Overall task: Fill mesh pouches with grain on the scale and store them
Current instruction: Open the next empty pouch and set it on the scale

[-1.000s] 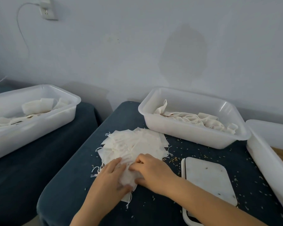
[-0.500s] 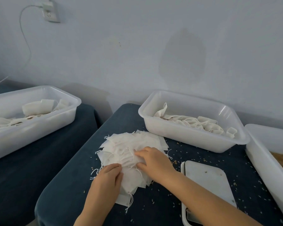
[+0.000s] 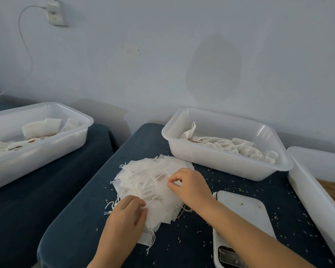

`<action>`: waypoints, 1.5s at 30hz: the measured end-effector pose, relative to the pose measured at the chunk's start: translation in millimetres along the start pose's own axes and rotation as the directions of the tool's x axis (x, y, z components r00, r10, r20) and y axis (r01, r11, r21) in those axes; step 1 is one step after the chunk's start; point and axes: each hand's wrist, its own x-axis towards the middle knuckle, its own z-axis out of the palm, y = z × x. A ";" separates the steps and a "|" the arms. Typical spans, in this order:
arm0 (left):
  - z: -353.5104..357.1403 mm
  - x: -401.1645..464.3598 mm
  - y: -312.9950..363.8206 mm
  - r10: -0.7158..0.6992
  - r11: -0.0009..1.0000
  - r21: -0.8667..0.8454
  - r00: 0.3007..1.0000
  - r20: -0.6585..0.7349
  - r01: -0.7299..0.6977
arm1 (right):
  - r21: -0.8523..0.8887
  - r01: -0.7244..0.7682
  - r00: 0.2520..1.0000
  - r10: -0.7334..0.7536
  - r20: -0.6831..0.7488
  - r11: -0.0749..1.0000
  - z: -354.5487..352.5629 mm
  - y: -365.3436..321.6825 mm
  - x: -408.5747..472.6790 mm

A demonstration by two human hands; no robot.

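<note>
A: Blue-grey wall (image 3: 162,55) behind, socket (image 3: 55,16) high left. Dark tabletop (image 3: 81,219) under your hands, loose grain (image 3: 205,232) scattered on it.

B: Pouches?

A: Empty pile (image 3: 149,182) mid-tabletop, strings trailing. Your left hand (image 3: 124,217) rests on its near edge, fingers curled down on the mesh; can't tell whether they grip. Your right hand (image 3: 190,185) sits on the pile's right side, thumb and forefinger pinching a string or pouch edge.

B: Scale?

A: White scale (image 3: 246,215) just right of the pile, beneath your right forearm, pan bare.

B: Bins?

A: Far bin (image 3: 220,163) holds pouches. Right bin (image 3: 313,190) shows tan grain at the frame edge. Left bin (image 3: 37,151), on a separate surface, also holds pouches.
</note>
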 end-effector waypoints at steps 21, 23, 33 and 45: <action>-10.5 43.3 76.9 -0.171 0.703 -0.690 0.983 0.072 0.173 | 0.733 -0.296 0.934 0.347 0.087 0.612 -56.7 -15.3 -48.3; -4.8 42.7 81.5 -0.152 0.719 -0.677 0.986 0.070 0.159 | 0.744 -0.303 0.928 0.361 0.090 0.595 -60.7 -11.8 -53.8; 12.0 28.4 102.2 0.139 0.907 -0.401 0.990 0.002 -0.127 | 0.124 0.135 0.988 -0.125 -0.085 0.983 -85.9 -1.0 -75.6; 7.7 21.0 101.6 0.347 0.884 -0.370 0.932 0.108 -0.286 | -0.062 0.250 0.967 -0.253 -0.036 0.966 -105.0 -2.6 -75.7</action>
